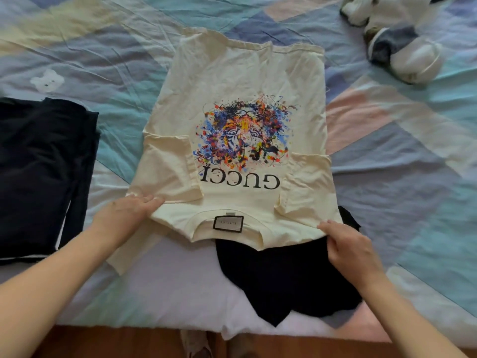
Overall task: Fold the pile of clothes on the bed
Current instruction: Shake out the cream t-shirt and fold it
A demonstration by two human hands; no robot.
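I saw the bed (402,161) covered by a patchwork sheet of blue, teal, pink and cream blocks, creased in places. On it lay a cream T-shirt (232,81), print up, collar toward me, sleeves folded in. A dark folded garment (41,171) lay to its left. A black garment (281,277) sat partly under the collar edge. A small heap of clothes (395,42) rested far right.

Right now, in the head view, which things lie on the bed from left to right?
Dark folded garment → cream T-shirt → pile of rolled clothes.
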